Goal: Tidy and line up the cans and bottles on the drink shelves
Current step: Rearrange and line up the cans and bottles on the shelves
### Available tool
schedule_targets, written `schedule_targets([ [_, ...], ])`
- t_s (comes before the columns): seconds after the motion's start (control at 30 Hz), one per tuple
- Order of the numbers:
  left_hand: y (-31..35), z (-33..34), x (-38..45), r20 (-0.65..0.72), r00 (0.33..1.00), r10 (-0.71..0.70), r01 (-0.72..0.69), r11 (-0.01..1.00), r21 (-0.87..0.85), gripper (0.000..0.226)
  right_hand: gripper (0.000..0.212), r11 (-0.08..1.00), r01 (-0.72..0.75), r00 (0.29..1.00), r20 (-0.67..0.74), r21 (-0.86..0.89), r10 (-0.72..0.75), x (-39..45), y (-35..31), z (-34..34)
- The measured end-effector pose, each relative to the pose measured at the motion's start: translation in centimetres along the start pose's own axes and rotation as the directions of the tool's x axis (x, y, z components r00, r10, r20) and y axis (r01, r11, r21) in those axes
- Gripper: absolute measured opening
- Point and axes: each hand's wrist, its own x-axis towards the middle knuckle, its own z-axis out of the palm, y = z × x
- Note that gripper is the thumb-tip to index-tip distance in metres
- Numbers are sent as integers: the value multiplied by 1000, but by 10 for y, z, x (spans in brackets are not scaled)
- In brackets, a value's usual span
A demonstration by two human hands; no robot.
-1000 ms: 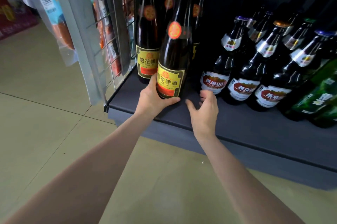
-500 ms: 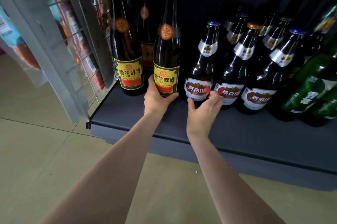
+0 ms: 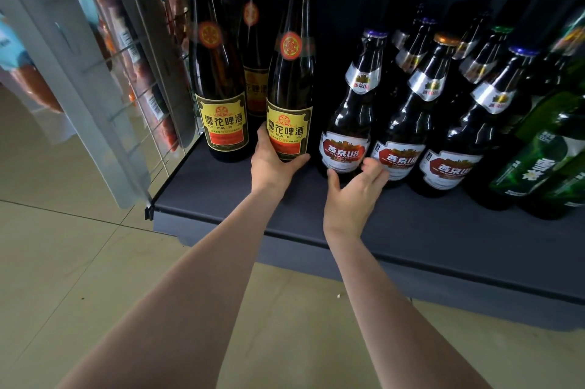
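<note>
Left hand (image 3: pixel 273 163) grips the base of a tall dark yellow-label beer bottle (image 3: pixel 289 97), thumb on the right side, fingers wrapped behind. That bottle stands upright at the front of the dark shelf (image 3: pixel 411 230), just beside a matching bottle (image 3: pixel 220 94) on its left; a third (image 3: pixel 253 72) stands behind the two. Right hand (image 3: pixel 354 192) cups the base of a brown Yanjing U8 bottle (image 3: pixel 348 122), thumb and curled fingers at the glass; contact looks likely, not certain. Green bottles (image 3: pixel 538 160) stand at far right.
</note>
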Motion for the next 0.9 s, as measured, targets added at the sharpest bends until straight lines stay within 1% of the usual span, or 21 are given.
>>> schedule_targets([
  [0.5,5,7,7,-18,999,-34,34,999,8,88,46,1000,-11,1000,13,-13,11,0,-2,0],
  [0.57,5,4,5,-4,1000,-27,27,1000,7,89,45,1000,-11,1000,17,-3,11,-1,-2,-1],
  [0.63,1,-3,-2,5,1000,1,-1,1000,17,86,40,1000,4,1000,-14,22,-4,-3,-2,-4],
  [0.67,-4,-9,-7,-13,1000,22,-22,999,23,81,36,999,18,999,-36,39,-16,-6,-2,-6],
  [0.73,-13,-25,-18,-118,992,48,-45,999,27,64,28,995,66,997,-39,81,-63,-19,-7,-6],
  [0.77,-18,-34,-22,-199,979,48,-43,999,27,54,28,989,105,994,-3,102,-106,-28,-13,-3],
  [0.83,-25,-50,-25,-355,935,21,-13,1000,24,44,35,979,171,971,149,109,-186,-43,-30,12],
  [0.87,-28,-57,-24,-396,918,-1,9,1000,17,46,42,979,180,953,228,92,-197,-47,-39,21],
  [0.9,-29,-63,-20,-395,918,-27,35,999,13,52,49,983,169,944,277,71,-182,-48,-47,30],
])
